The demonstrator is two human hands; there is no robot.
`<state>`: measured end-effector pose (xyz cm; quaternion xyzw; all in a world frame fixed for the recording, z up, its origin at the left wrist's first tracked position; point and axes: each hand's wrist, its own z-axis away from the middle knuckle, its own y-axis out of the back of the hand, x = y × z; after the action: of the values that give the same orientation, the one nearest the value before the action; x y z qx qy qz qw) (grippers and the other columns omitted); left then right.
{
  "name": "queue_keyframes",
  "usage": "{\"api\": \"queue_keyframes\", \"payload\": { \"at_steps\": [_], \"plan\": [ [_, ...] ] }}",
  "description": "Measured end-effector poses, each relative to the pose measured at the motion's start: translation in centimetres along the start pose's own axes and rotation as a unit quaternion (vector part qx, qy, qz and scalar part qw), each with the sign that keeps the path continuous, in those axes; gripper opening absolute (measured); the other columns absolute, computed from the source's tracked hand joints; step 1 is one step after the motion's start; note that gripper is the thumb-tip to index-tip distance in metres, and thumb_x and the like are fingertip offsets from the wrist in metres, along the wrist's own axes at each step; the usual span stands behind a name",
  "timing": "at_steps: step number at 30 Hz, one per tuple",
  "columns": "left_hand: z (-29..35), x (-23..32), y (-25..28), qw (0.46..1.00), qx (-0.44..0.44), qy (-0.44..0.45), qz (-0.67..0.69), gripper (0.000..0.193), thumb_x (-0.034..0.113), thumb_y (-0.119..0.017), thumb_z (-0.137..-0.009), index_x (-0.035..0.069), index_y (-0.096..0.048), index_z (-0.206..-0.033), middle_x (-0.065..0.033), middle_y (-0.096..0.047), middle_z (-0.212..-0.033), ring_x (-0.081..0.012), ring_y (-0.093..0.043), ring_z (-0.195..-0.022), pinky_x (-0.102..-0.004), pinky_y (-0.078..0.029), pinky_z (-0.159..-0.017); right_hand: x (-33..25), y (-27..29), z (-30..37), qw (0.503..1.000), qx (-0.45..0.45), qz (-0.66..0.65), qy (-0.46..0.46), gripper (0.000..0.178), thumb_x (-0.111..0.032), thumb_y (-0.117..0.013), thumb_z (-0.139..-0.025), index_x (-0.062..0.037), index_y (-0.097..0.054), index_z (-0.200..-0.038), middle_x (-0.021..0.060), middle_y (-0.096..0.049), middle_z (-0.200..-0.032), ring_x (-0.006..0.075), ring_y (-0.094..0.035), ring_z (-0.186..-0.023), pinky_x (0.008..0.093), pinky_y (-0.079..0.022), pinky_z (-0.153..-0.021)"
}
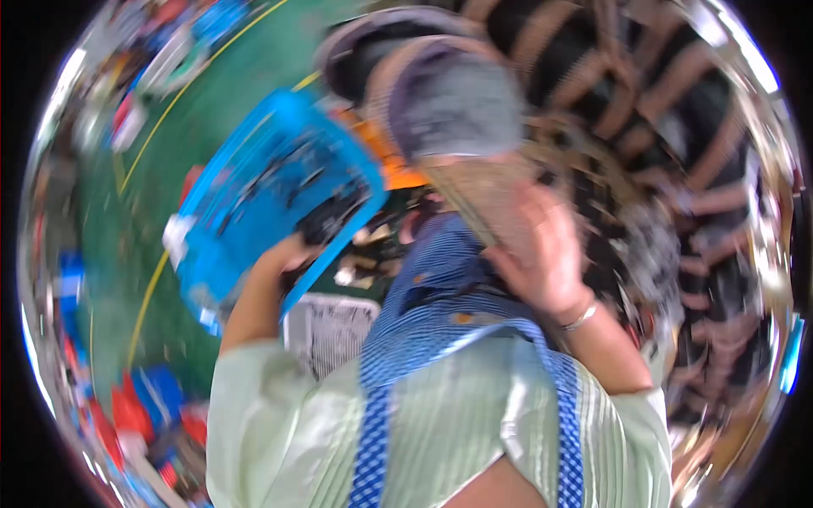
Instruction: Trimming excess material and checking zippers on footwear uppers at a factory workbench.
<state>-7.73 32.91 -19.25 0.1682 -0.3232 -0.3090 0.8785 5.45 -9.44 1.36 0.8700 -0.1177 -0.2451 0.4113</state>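
My left hand is in the near right part of a blue plastic basket. It touches a dark bundle, and blur hides whether its fingers grip it. Several small black pieces lie scattered in the basket. My right hand has its fingers stretched out along a tan, flat-faced piece. Just beyond it is a rounded grey, padded-looking form with a tan rim; a similar one stands behind. Motion smears both, so I cannot tell their kind.
Rows of black and tan items fill the right side. An orange object adjoins the basket. A pale grey slotted tray sits near my apron. Red and blue things lie at lower left on the green floor.
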Motion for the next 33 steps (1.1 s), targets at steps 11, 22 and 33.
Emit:
{"api": "queue_keyframes", "payload": {
  "at_steps": [11,22,33],
  "plan": [
    [3.2,-9.3,1.7,0.943,0.278,-0.085,-0.161,0.029,0.025,-0.056,-0.091,-0.004,-0.061,-0.090,-0.0291,-0.060,-0.081,-0.0474,-0.058,-0.081,-0.0515,-0.044,-0.067,8.4,13.1,16.1,0.841,0.288,0.164,-0.427,0.007,-0.003,-0.064,-0.084,-0.0019,-0.065,-0.091,0.0114,-0.066,-0.086,0.0222,-0.063,-0.074,0.0288,-0.050,-0.064],
    [26.0,16.4,6.9,0.597,0.736,-0.169,-0.270,0.035,0.019,-0.054,-0.096,-0.007,-0.056,-0.119,-0.0285,-0.056,-0.120,-0.0426,-0.054,-0.108,-0.0438,-0.044,-0.091,13.7,16.6,18.8,0.840,-0.017,0.103,-0.533,0.021,-0.017,-0.074,-0.071,-0.0050,-0.068,-0.087,0.0135,-0.068,-0.091,0.0318,-0.064,-0.085,0.0397,-0.051,-0.075],
    [15.8,37.7,-13.7,0.606,0.268,-0.655,-0.363,0.054,0.015,-0.050,-0.079,0.002,-0.051,-0.131,-0.0178,-0.047,-0.136,-0.0217,-0.047,-0.083,-0.0316,-0.042,-0.068,15.7,16.7,19.4,0.895,0.022,0.239,-0.375,0.017,-0.008,-0.061,-0.078,-0.0022,-0.068,-0.093,0.0203,-0.065,-0.095,0.0343,-0.064,-0.085,0.0395,-0.051,-0.074]
  ]
}}
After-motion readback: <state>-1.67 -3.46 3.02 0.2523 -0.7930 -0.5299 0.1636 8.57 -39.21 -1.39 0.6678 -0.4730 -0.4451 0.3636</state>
